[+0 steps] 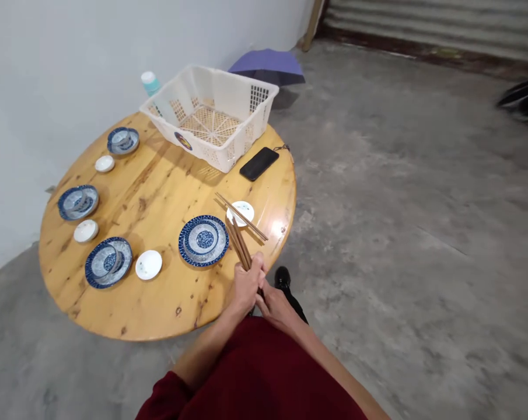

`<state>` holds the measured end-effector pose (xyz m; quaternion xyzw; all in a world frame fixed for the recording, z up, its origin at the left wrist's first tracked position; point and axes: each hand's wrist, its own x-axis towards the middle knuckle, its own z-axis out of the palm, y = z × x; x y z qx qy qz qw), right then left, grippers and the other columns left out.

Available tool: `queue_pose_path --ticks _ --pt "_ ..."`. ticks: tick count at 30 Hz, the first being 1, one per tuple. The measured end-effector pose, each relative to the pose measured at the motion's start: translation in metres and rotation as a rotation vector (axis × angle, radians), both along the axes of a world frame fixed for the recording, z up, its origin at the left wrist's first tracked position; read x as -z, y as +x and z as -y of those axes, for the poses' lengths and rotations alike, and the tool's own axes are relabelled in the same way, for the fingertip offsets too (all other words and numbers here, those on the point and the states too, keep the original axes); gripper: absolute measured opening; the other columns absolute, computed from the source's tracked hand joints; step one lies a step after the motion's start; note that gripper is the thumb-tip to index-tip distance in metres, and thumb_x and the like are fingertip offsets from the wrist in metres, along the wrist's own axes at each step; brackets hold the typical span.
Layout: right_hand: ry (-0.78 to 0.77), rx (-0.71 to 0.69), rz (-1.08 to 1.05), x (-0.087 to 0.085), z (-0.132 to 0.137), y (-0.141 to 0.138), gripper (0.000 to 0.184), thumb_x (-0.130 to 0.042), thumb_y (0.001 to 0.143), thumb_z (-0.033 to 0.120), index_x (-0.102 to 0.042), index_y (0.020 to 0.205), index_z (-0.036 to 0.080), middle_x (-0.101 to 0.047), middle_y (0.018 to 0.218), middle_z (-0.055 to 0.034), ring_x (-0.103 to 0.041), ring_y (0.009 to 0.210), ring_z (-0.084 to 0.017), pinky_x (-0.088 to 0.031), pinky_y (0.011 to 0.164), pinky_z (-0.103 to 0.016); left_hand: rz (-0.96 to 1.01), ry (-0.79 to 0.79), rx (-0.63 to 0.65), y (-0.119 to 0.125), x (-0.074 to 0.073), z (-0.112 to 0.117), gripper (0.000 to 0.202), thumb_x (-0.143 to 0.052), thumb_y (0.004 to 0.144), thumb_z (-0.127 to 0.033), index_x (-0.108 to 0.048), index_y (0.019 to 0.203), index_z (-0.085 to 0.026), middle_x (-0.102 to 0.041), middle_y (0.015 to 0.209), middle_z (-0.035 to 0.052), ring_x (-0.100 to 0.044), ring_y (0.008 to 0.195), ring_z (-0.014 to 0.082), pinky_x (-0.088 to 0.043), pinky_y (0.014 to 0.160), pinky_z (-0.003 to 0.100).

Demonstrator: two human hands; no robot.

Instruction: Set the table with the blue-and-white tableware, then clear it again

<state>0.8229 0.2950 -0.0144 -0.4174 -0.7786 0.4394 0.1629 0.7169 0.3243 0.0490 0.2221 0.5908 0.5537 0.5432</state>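
Observation:
A bundle of brown chopsticks is gripped in my left hand, tips pointing away over the table's near right edge. My right hand closes around the lower end of the same bundle, just below the left. Beyond the tips, a pair of chopsticks lies across a small white dish. Left of the bundle sits a blue-and-white plate with a matching bowl on it. How many chopsticks I hold is hidden by my fingers.
On the round wooden table stand a white plastic basket, a black phone and a turquoise bottle. Several plates with bowls, such as one plate, and small white dishes line the left side. A purple umbrella rests behind.

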Motion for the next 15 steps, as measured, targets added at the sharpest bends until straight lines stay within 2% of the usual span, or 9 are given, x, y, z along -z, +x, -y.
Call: queue_pose_path --ticks 3,7,9,11,15 --pt "0.076 -0.141 0.015 -0.017 -0.045 0.017 0.022 -0.048 0.098 0.034 -0.056 0.109 0.018 -0.067 0.1 -0.0108 -0.065 0.093 -0.024 -0.05 0.082 -0.034 -0.008 0.003 -0.204 -0.003 0.001 -0.022 0.051 -0.073 0.076 -0.063 -0.054 0.057 -0.019 -0.032 0.041 -0.0079 -0.024 0.036 0.0042 -0.019 0.04 0.022" --pt "0.177 -0.038 -0.022 -0.028 -0.119 0.048 0.032 -0.046 0.101 0.04 -0.06 0.116 0.015 -0.067 0.107 -0.0129 -0.064 0.093 -0.022 -0.049 0.086 -0.033 -0.001 -0.007 -0.408 0.002 -0.004 -0.049 0.05 -0.076 0.074 -0.062 -0.055 0.058 -0.019 -0.033 0.042 -0.0084 -0.024 0.035 0.0032 -0.019 0.038 0.021" --pt "0.179 -0.004 0.042 -0.027 -0.154 0.056 0.033 -0.044 0.101 0.039 -0.062 0.115 0.015 -0.067 0.108 -0.0128 -0.064 0.09 -0.022 -0.048 0.083 -0.032 0.022 -0.028 -0.488 0.009 -0.006 -0.058 0.051 -0.076 0.074 -0.062 -0.055 0.059 -0.018 -0.033 0.042 -0.0089 -0.024 0.035 0.0026 -0.02 0.038 0.02" --pt "0.161 -0.038 0.141 -0.02 -0.182 0.055 0.033 -0.046 0.101 0.039 -0.064 0.115 0.015 -0.068 0.111 -0.0129 -0.065 0.092 -0.022 -0.047 0.082 -0.032 0.044 -0.047 -0.565 0.019 -0.006 -0.063 0.051 -0.075 0.074 -0.062 -0.054 0.06 -0.018 -0.031 0.042 -0.0097 -0.024 0.035 0.0022 -0.02 0.038 0.018" --pt "0.066 -0.178 0.277 -0.003 -0.209 0.031 0.03 -0.051 0.1 0.04 -0.069 0.106 0.016 -0.071 0.107 -0.0115 -0.066 0.095 -0.022 -0.043 0.079 -0.029 0.045 -0.064 -0.668 0.032 -0.002 -0.061 0.052 -0.075 0.075 -0.063 -0.053 0.063 -0.018 -0.029 0.041 -0.0112 -0.022 0.034 0.0017 -0.021 0.036 0.017"
